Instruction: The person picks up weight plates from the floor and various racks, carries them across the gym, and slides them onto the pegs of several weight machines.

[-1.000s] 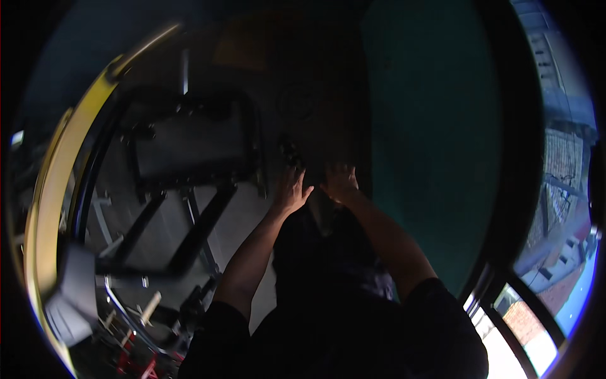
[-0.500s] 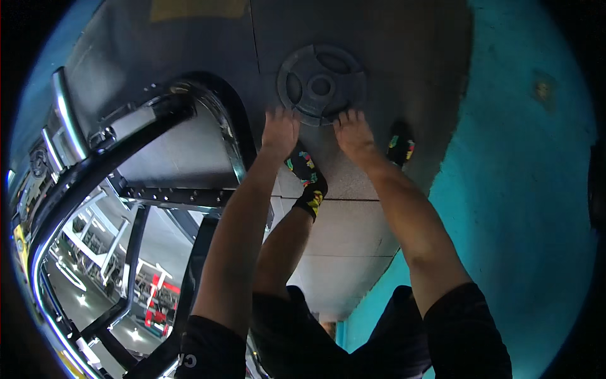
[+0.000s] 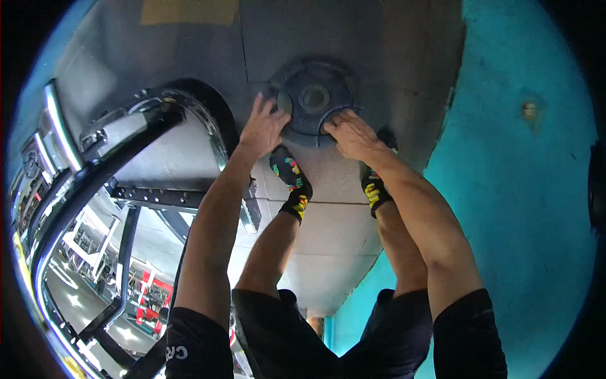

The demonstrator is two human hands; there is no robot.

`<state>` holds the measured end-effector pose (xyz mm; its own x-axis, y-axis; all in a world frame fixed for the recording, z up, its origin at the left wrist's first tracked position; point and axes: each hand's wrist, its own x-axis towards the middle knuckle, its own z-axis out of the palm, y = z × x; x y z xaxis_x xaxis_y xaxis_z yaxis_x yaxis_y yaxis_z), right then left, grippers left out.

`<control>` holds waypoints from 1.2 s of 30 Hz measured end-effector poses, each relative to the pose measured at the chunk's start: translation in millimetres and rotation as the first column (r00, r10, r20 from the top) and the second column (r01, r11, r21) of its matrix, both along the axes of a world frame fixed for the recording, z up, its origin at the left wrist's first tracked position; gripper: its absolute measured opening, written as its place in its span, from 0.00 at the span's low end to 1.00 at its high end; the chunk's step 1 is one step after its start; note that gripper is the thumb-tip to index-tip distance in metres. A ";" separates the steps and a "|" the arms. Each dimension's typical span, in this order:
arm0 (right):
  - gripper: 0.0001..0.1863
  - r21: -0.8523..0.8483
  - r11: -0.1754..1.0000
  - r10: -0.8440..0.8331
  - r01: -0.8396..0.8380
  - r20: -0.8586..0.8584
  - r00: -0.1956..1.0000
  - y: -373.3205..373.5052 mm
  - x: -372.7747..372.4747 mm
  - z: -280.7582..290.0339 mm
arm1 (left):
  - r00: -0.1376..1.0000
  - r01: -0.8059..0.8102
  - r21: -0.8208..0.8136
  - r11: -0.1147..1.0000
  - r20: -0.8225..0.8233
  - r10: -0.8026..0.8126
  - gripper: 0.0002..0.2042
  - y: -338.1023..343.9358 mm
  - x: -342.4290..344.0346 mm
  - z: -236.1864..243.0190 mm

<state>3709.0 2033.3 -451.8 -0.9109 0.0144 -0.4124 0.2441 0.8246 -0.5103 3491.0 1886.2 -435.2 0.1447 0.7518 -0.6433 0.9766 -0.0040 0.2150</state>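
Note:
A dark round weight plate (image 3: 307, 118) with a centre hole and grip openings is in front of my feet, slightly blurred. I cannot tell whether it lies flat on the floor or is a little raised. My right hand (image 3: 353, 134) has its fingers hooked into the grip opening on the plate's near right side. At the plate's left edge, my left hand (image 3: 261, 129) has its fingers spread, close to another opening. Whether its fingertips touch the plate is unclear.
To the left stands a black metal rack (image 3: 218, 120) with chrome pegs (image 3: 62, 123). A turquoise wall (image 3: 505, 208) runs along the right. My feet in patterned black socks (image 3: 291, 177) stand on dark floor mats (image 3: 328, 230) just behind the plate. A yellowish patch (image 3: 189, 11) marks the far floor.
My right hand has gone from the plate's near edge into its grip opening. My left hand has spread its fingers at the left edge. The plate has turned, and my right foot has moved inward.

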 end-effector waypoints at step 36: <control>0.28 -0.344 0.914 -0.392 0.212 -0.623 0.677 228.5 -396.0 861.1 | -0.038 -0.692 0.291 -0.660 0.899 0.436 0.14 142.9 -222.1 787.1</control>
